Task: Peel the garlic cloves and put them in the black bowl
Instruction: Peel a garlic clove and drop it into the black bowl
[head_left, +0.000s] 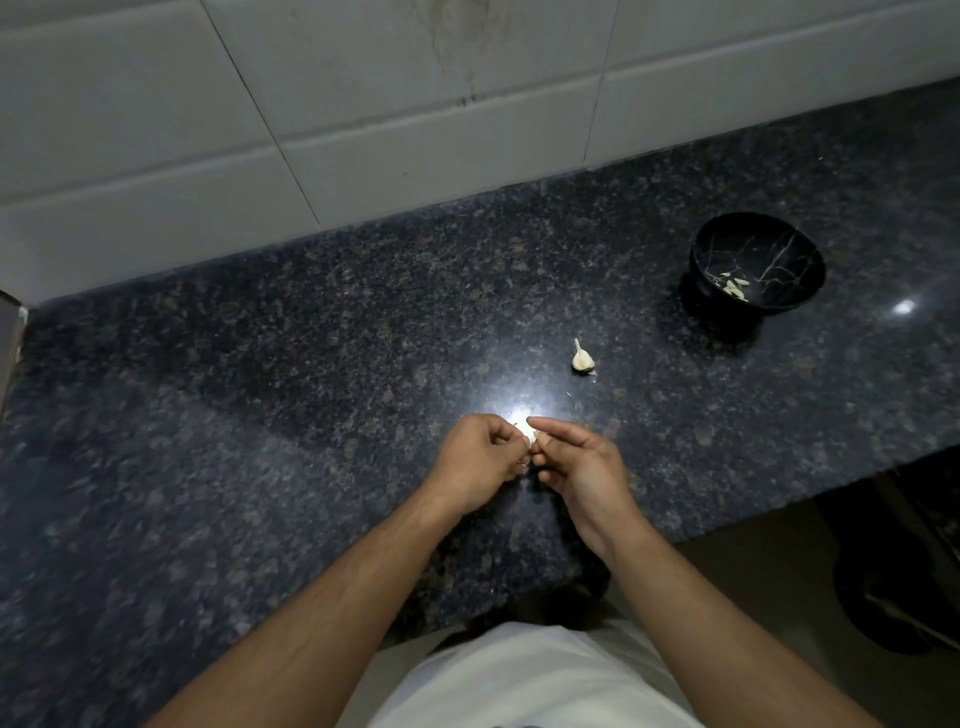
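Both my hands meet over the middle of the dark granite counter (260, 415). My left hand (475, 465) and my right hand (576, 462) pinch a small white garlic clove (529, 433) between their fingertips; most of the clove is hidden by the fingers. A piece of a garlic bulb (582, 357) with its stalk lies on the counter beyond my hands. The black bowl (756, 262) stands at the far right, with several pale peeled cloves (733, 287) at its bottom.
A white tiled wall (363, 104) runs along the back of the counter. The counter's front edge falls off at the lower right, where a dark object (898, 587) lies on the floor. A bright light glare shines on the counter just beyond my hands.
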